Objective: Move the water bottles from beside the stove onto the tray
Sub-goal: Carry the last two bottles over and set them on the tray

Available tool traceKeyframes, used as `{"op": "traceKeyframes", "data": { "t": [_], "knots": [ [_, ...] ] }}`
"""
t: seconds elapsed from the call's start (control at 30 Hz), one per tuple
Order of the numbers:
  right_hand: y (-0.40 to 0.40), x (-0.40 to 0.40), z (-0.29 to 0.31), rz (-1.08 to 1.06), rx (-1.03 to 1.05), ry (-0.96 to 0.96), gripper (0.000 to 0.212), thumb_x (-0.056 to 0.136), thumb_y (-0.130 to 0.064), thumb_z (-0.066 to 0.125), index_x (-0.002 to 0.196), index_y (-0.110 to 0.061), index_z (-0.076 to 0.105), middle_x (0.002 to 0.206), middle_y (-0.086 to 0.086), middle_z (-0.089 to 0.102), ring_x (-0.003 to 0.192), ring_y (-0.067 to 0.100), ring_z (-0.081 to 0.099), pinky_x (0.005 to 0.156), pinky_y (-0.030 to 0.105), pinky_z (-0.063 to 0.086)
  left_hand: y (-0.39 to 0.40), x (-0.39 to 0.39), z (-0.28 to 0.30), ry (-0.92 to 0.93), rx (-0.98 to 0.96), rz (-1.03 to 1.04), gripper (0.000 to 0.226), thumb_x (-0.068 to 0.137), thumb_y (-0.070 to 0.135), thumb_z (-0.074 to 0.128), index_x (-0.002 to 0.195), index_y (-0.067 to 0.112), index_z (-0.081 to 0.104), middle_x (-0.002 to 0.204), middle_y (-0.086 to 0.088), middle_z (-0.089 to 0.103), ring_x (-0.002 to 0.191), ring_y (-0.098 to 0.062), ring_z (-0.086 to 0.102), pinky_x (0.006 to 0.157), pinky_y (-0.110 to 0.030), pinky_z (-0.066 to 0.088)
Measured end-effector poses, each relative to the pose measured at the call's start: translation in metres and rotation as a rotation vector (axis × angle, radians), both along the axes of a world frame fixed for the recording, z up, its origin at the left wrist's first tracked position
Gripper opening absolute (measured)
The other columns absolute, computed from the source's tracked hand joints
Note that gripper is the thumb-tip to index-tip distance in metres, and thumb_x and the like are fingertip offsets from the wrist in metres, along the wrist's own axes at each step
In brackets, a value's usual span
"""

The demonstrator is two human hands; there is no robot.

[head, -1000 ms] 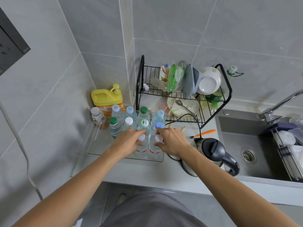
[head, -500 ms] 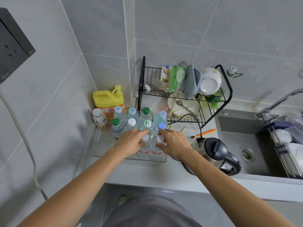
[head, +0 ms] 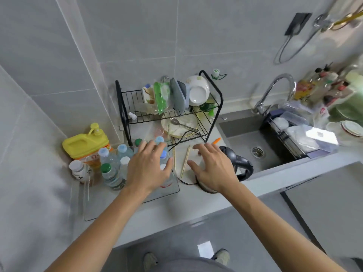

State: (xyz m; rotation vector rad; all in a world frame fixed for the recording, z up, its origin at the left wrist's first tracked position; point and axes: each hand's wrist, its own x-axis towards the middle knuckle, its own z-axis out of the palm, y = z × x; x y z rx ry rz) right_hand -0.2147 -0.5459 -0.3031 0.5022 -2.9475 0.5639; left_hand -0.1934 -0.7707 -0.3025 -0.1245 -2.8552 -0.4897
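A clear tray (head: 157, 195) lies on the grey table (head: 196, 203) at centre left of the frame, holding a cluster of water bottles (head: 110, 173) that stand upright and close together, with blue, white and green caps. The left hand (head: 147, 169) hovers over the right side of the cluster, fingers spread wide and straight, holding nothing; it hides some bottles beneath it. The right hand (head: 212, 169) is spread wide too, empty, above a black kettle (head: 237, 163) just right of the tray. Two chopsticks (head: 184, 161) lie on the table between the hands. Behind the tray, a yellow jug (head: 84, 142) sits in the wall corner, a white-capped bottle (head: 78, 171) beside it. A black wire rack (head: 214, 107) at centre holds a bowl, a plate with a spoon, and packets. Right of the kettle the table drops into a sink (head: 245, 146). The tray's near half is bare, close to the table's front edge
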Motion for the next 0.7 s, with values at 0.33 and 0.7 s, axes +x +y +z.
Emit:
{"op": "traceKeyframes", "data": {
  "t": [0.33, 0.7],
  "knots": [
    [0.214, 0.059, 0.042, -0.408, -0.004, 0.208, 0.057, 0.094, -0.062, 0.055, 0.138, -0.026, 0.057, 0.138, -0.003, 0.054, 0.128, 0.024, 0.046, 0.096, 0.044, 0.049, 0.217, -0.006, 0.06, 0.074, -0.072, -0.281, 0.069, 0.091, 0.059, 0.047, 0.154, 0.031, 0.048, 0.151, -0.003, 0.052, 0.143, -0.028, 0.044, 0.109, -0.049, 0.046],
    [0.485, 0.211, 0.052, -0.878, -0.038, 0.202, 0.068, 0.092, -0.064, 0.049, 0.149, -0.027, 0.052, 0.151, 0.0, 0.048, 0.143, 0.022, 0.038, 0.113, 0.047, 0.041, 0.534, 0.055, 0.074, 0.109, -0.08, -0.689, 0.072, 0.094, 0.06, 0.048, 0.159, 0.031, 0.04, 0.159, -0.004, 0.046, 0.151, -0.027, 0.036, 0.119, -0.051, 0.036]
  ]
}}
